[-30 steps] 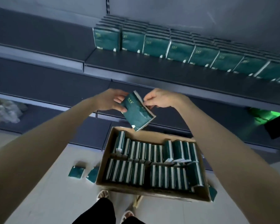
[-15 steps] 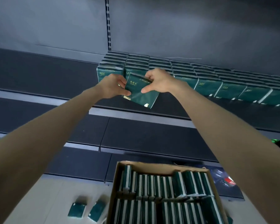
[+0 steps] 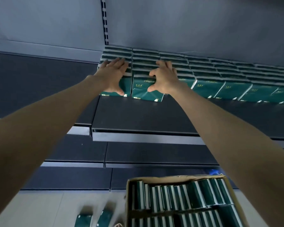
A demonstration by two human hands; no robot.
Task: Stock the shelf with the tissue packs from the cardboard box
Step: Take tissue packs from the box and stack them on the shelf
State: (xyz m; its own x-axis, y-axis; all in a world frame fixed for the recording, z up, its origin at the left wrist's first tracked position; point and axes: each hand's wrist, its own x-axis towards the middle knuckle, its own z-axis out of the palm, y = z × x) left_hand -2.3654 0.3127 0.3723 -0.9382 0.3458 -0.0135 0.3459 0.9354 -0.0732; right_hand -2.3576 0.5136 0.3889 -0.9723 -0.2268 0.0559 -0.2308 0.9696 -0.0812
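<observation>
The right hand (image 3: 165, 79) has its grip closed round the front tissue pack (image 3: 143, 91), thumb on its face and fingers curled over its top. The left hand (image 3: 112, 76) lies flat, fingers spread, on the column of packs (image 3: 116, 52) just left of that pack. The pack stands on the shelf (image 3: 138, 115) slightly askew, its lower corner proud of the row (image 3: 233, 90) to its right. Pushed unevenly, it could twist, tip forward and drop toward the cardboard box (image 3: 170, 178) below it.
</observation>
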